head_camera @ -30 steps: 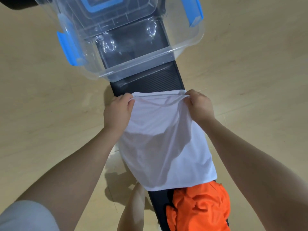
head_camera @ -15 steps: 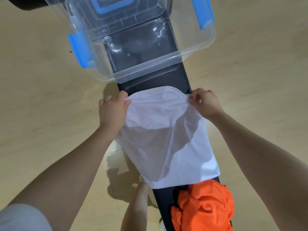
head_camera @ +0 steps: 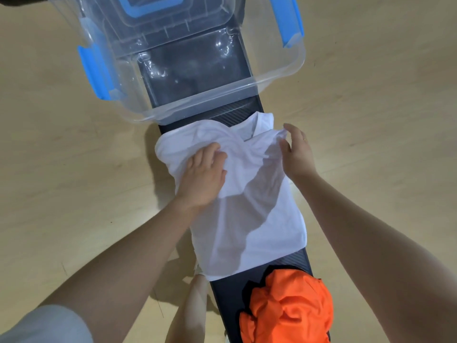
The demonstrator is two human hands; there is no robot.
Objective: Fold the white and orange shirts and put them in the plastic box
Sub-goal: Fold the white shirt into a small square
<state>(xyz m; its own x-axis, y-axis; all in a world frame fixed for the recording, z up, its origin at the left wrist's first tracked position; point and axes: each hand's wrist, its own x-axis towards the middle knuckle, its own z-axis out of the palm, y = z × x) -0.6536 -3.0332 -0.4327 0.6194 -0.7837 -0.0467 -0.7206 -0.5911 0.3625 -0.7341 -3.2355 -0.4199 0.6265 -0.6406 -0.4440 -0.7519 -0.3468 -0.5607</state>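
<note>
Head view: white shirt (head_camera: 247, 206) is pressed flat by left hand (head_camera: 202, 177), its edge pinched by right hand (head_camera: 295, 149); orange shirt (head_camera: 286, 308) remains crumpled, plastic box (head_camera: 197, 105) unfilled.

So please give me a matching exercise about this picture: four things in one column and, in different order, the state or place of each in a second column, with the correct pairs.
Things:
1. white shirt
2. orange shirt
3. plastic box
4. left hand

States or places:
A. crumpled in a heap at the near end of the black bench
B. rests flat on white cloth
C. spread on the bench, between the other garment and the container
D. clear, with blue latches, no clothes inside

Pairs: 1-C, 2-A, 3-D, 4-B
</note>
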